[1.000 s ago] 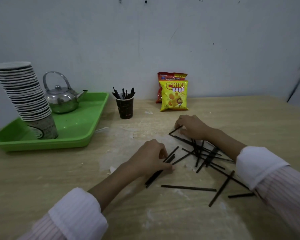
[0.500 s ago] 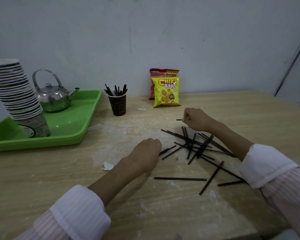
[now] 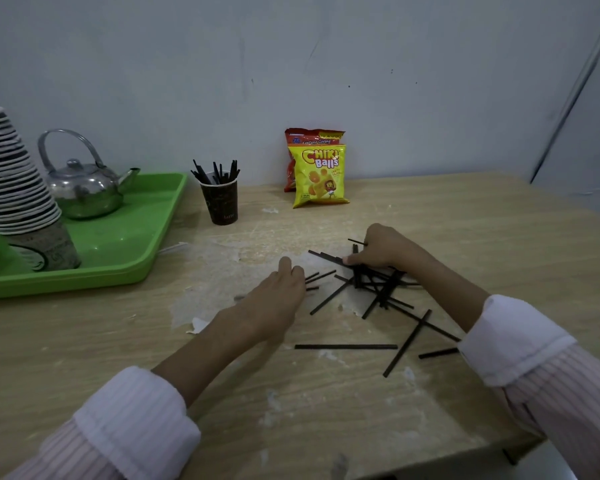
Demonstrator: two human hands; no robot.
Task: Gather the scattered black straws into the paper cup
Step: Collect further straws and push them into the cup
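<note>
Wooden table (image 3: 465,237) against a pale wall, as I log it through the head camera. My left hand (image 3: 274,299) lies palm down with fingers loosely curled over the near ends of a few black straws (image 3: 371,285); I cannot tell whether it grips any. My right hand (image 3: 381,247) rests on the far edge of the pile, fingers pinched around one short straw end poking out past the knuckles, thumb pressed on another. Most straws lie crossed between and under both hands, with several loose ones nearer me than the hands. Paper cup (image 3: 219,202), dark, already holding straws upright, stands beyond my left hand. Snack bags (image 3: 317,174) stand beyond my right hand. Green tray (image 3: 118,244), far left of the left hand, carries a metal kettle (image 3: 84,188) and a stack of cups (image 3: 11,188).
</note>
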